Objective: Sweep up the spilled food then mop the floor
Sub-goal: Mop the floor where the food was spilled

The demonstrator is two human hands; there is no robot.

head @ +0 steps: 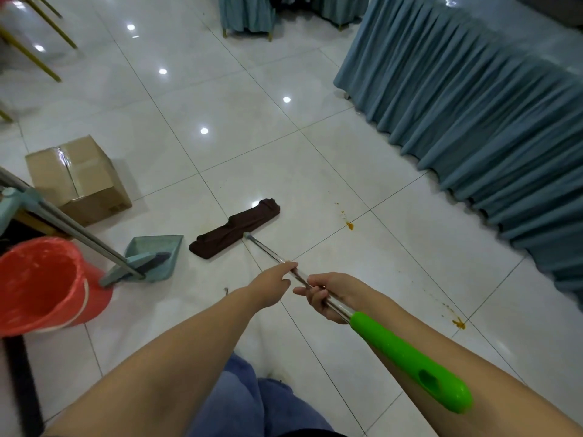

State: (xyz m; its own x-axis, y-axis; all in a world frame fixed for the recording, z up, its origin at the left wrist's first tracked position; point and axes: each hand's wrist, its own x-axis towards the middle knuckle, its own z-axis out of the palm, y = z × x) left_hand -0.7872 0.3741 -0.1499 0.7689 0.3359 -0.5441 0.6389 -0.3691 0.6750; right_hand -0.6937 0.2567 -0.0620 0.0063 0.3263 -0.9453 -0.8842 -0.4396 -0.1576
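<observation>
Grip: right hand (328, 294) closed round mop pole (268, 249); left hand (271, 288) touching it, hold unclear

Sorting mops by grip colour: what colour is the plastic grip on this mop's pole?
The plastic grip is bright green, clearest in the head view.

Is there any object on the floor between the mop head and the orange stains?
Nothing visible. Only bare tile lies between the mop head and the orange stains. The dustpan and red bucket stand on its other side.
</observation>
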